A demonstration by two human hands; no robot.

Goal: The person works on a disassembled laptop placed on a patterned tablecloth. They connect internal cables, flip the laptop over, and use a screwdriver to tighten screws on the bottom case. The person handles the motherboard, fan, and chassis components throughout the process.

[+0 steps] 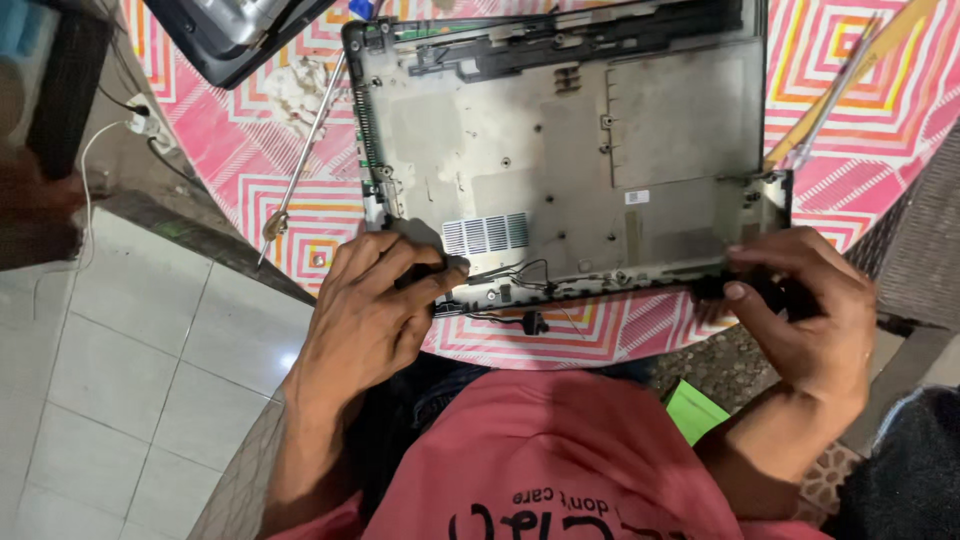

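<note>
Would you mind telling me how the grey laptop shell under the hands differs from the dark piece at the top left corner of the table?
The laptop shell is pale grey, dusty and in full view; the dark piece is black-rimmed and cut off by the picture's edge. The shell lies square on the patterned cloth; the dark piece sits askew. Both hands, left hand and right hand, grip the shell's near edge; neither touches the dark piece. Both rest on the cloth.
</note>
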